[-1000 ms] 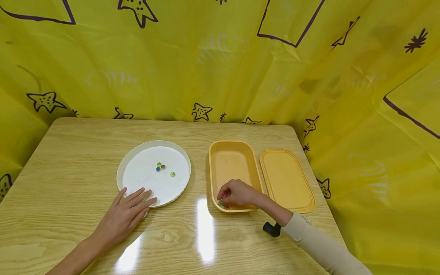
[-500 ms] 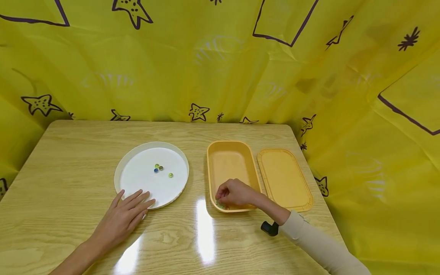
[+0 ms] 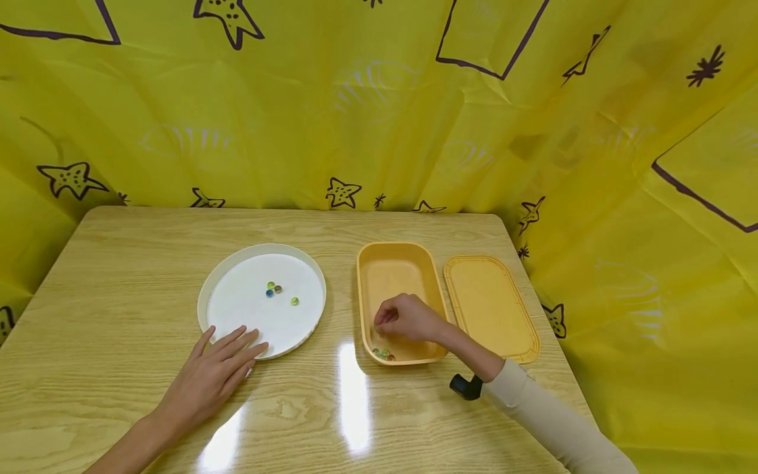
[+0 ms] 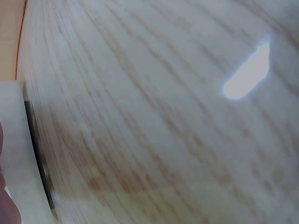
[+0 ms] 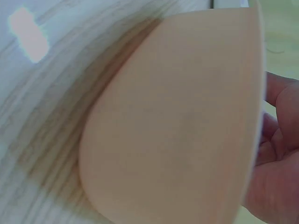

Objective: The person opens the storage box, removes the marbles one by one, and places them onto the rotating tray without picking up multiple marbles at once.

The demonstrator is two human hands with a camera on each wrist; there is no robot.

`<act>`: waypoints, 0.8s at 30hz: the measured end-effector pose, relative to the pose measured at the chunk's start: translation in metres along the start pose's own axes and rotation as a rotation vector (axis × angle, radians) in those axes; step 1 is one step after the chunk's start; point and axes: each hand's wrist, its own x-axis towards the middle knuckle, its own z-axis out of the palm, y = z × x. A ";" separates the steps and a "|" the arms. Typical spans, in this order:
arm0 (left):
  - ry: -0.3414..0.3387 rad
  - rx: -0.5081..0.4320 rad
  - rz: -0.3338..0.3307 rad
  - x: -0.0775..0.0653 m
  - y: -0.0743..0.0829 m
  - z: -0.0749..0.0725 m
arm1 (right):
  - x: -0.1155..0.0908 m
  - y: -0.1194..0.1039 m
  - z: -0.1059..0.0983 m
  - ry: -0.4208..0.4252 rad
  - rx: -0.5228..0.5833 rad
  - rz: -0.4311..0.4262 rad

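Marbles [image 3: 384, 355] at the near end of the yellow box [image 3: 393, 276], just uncovered by the rise of the right hand [image 3: 408, 318]; slightly farther, one green marble [image 3: 376, 327] pinched at the fingertips, apparently picked out. Left hand [image 3: 212, 370], fingers spread over the white round tray's [image 3: 249, 289] near rim; four marbles [image 3: 278, 289] beyond. In right wrist view: outer wall [image 5: 163, 121], no marbles.

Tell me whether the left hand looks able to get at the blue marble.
Probably yes: the left hand lies at the near rim of the white tray, and nothing shows between it and the blue marble. The two marbles close beside that one might get nudged.
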 end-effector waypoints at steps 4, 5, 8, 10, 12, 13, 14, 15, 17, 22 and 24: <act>0.002 -0.001 0.005 0.000 0.000 0.000 | 0.002 -0.004 -0.005 0.024 0.027 -0.007; 0.003 -0.001 0.007 0.000 -0.001 0.000 | 0.003 -0.006 -0.007 0.031 0.032 -0.010; 0.004 0.000 0.011 0.000 -0.001 0.000 | 0.006 -0.009 -0.011 0.052 0.052 -0.033; 0.005 0.001 0.012 0.000 -0.001 0.000 | 0.008 -0.012 -0.014 0.061 0.062 -0.049; 0.006 0.003 0.013 0.001 -0.001 0.000 | 0.010 -0.016 -0.017 0.068 0.061 -0.068; 0.007 0.003 0.013 0.001 0.000 0.000 | 0.011 -0.019 -0.019 0.072 0.055 -0.078; 0.008 0.004 0.015 0.001 0.000 0.000 | 0.013 -0.022 -0.020 0.075 0.050 -0.086; 0.007 0.004 0.014 0.001 0.000 0.000 | 0.014 -0.025 -0.022 0.077 0.045 -0.091; 0.007 0.002 0.016 0.001 0.000 0.000 | 0.017 -0.030 -0.024 0.081 0.034 -0.098; 0.006 0.001 0.016 0.001 0.000 0.000 | 0.030 -0.042 -0.025 0.083 0.032 -0.096; 0.007 0.004 0.015 0.001 0.000 -0.001 | 0.035 -0.047 -0.025 0.086 0.034 -0.099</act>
